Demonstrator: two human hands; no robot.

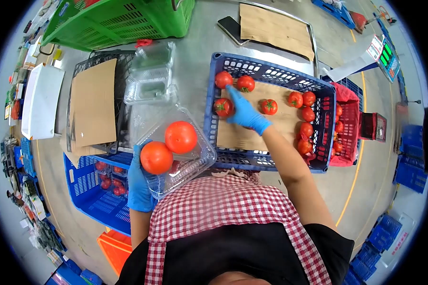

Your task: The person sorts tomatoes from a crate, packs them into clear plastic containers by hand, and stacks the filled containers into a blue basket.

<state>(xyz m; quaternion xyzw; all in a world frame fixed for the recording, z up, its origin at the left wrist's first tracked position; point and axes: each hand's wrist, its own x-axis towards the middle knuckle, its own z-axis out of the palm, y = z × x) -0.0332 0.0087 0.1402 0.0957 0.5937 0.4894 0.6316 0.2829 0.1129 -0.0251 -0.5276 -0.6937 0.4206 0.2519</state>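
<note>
My left hand (140, 183), in a blue glove, grips a clear plastic clamshell container (190, 164) by its left side. Inside it lie two large red tomatoes, an upper one (181, 137) and a lower one (157, 157). My right hand (246, 111), also gloved in blue, reaches into a dark blue crate (271, 166) lined with cardboard. Its fingers are spread at the right side of a tomato (223, 107) with a green stem; a fingertip is close to another tomato (223, 80) above. Whether they touch is unclear. Several more tomatoes lie in the crate, mostly along its right side.
Stacked empty clear containers (150, 78) lie on the metal table, beside a cardboard sheet (95, 104). A green crate (128, 23) stands at the back, near a phone (232, 29). A blue crate (92, 190) with packed tomatoes is lower left; a scale display (387, 57) is at right.
</note>
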